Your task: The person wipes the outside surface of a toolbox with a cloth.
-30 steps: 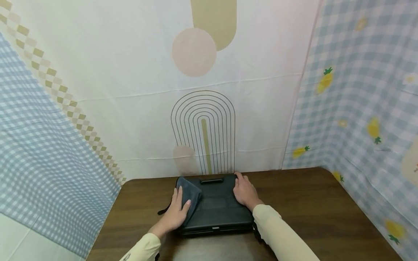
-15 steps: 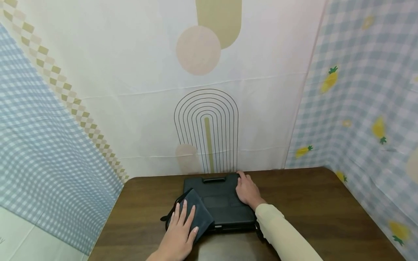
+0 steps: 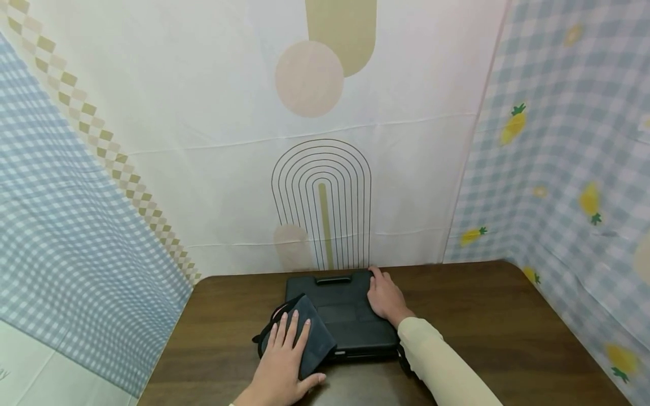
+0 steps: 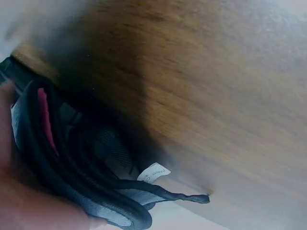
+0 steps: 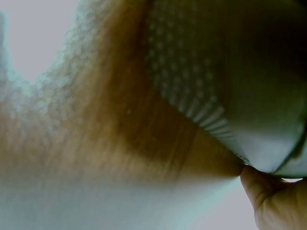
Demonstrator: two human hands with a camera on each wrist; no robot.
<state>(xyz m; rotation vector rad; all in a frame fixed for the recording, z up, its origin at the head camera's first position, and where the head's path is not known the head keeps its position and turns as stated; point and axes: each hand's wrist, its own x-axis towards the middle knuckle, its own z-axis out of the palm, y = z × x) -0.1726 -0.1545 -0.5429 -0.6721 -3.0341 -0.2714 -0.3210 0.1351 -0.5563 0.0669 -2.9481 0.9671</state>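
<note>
A black, flat, laptop-like case (image 3: pixel 350 330) lies on the table, with a handle at its far side and a small latch at its front edge. My left hand (image 3: pixel 279 366) rests with spread, straight fingers on a dark blue-grey cloth (image 3: pixel 316 335) draped over the case's front left corner. In the left wrist view the folded cloth (image 4: pixel 62 158) shows thick black edging, a strip of pink and a small white tag (image 4: pixel 153 172). My right hand (image 3: pixel 386 299) grips the case's right edge near the far corner. In the right wrist view, one of its fingertips (image 5: pixel 254 184) meets the case's edge.
The brown wooden table (image 3: pixel 472 321) has rounded far corners. Behind it hangs a pale printed curtain (image 3: pixel 228 197), with blue checked curtains to the left (image 3: pixel 101 225) and right (image 3: pixel 548 158). A black strap (image 3: pixel 403 361) hangs by the case's right front corner.
My left hand has moved the cloth from the case's left side toward me, to the front left corner, and its thumb has spread outward. The right hand keeps its place on the case.
</note>
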